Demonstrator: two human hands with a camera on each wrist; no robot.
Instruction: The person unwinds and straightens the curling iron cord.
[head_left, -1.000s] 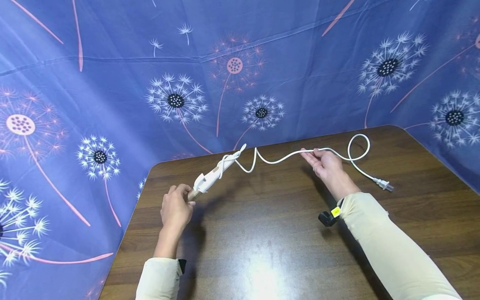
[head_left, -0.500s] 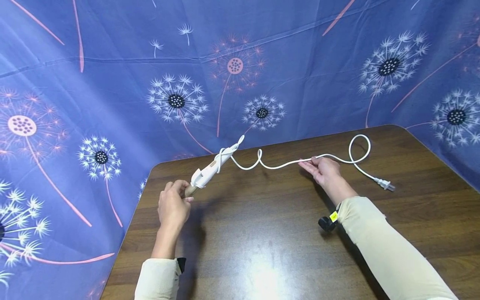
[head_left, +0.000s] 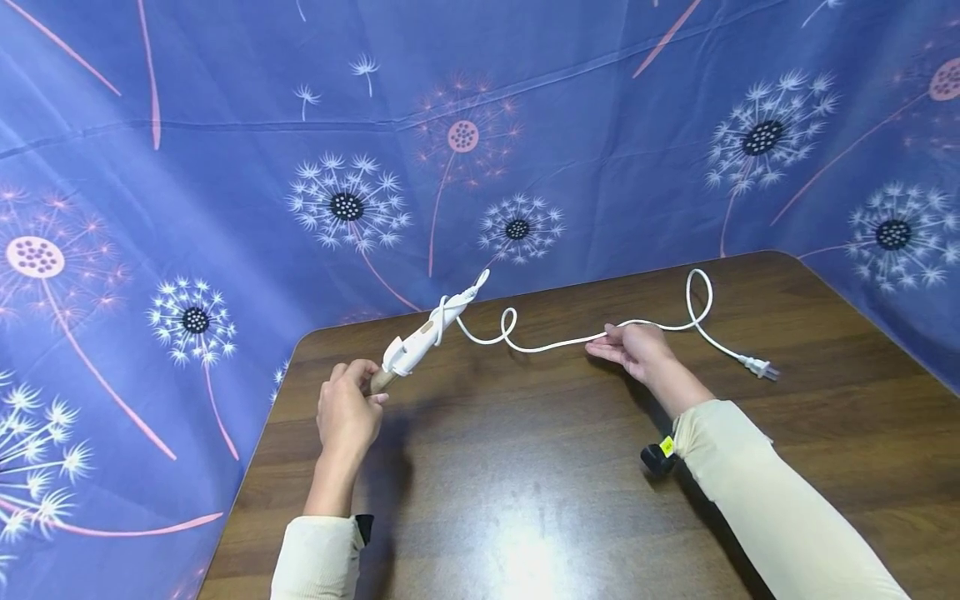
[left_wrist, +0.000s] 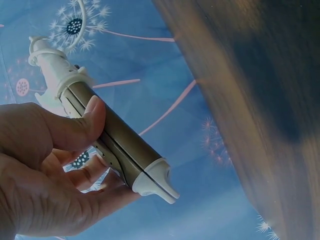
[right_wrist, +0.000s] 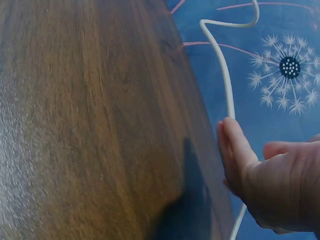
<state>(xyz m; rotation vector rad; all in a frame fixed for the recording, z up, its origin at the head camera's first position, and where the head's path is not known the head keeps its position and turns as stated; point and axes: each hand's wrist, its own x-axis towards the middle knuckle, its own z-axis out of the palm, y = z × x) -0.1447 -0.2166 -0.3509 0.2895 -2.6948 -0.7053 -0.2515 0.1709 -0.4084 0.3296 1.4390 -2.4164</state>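
Observation:
A hair straightener (head_left: pixel 423 340) with a white handle, a gold-brown barrel and white tips is held up over the table at a tilt. My left hand (head_left: pixel 348 408) grips its barrel, thumb on one side and fingers beneath, as the left wrist view (left_wrist: pixel 65 160) shows. White cord (head_left: pixel 547 347) winds round the handle and curls off to the right. My right hand (head_left: pixel 633 350) holds this cord between thumb and fairly straight fingers; in the right wrist view the fingers (right_wrist: pixel 237 145) partly hide it. Past that hand the cord loops and ends in a two-prong plug (head_left: pixel 759 367).
A brown wood-grain table (head_left: pixel 487 467) lies under both hands, glossy near the front. Blue cloth (head_left: pixel 420 83) printed with dandelions hangs behind it and along the sides. A small black camera (head_left: pixel 657 457) is strapped to the right wrist.
My right hand has lowered a little toward me, taking the cord down. The straightener has tipped slightly more upright, and the cord's loop and plug have shifted slightly left in view.

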